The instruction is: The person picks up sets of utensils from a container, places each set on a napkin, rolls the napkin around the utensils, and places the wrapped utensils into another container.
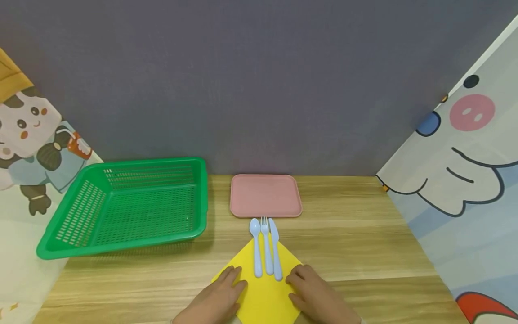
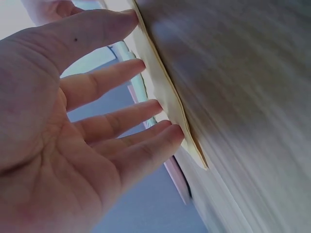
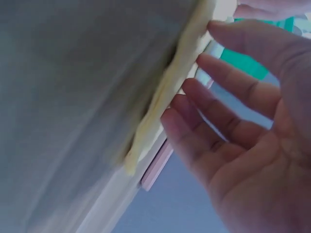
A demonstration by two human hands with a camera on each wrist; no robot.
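A yellow napkin (image 1: 265, 294) lies turned cornerwise on the wooden table, its nearest part running past the bottom of the head view. Side by side on it are a light blue spoon (image 1: 256, 247), fork (image 1: 267, 252) and knife (image 1: 276, 252), their upper ends reaching beyond its far corner. My left hand (image 1: 218, 294) rests its fingertips on the napkin's left side, fingers spread and only slightly bent in the left wrist view. On the right side, my right hand (image 1: 317, 292) touches the cloth with its fingertips (image 3: 171, 118) in the same way.
Just beyond the cutlery sits a pink tray (image 1: 265, 195), near the table's back edge. A green plastic basket (image 1: 147, 211) stands at the back left. Grey fabric (image 1: 259, 85) rises behind the table (image 1: 364, 243), and printed cartoon panels flank both sides.
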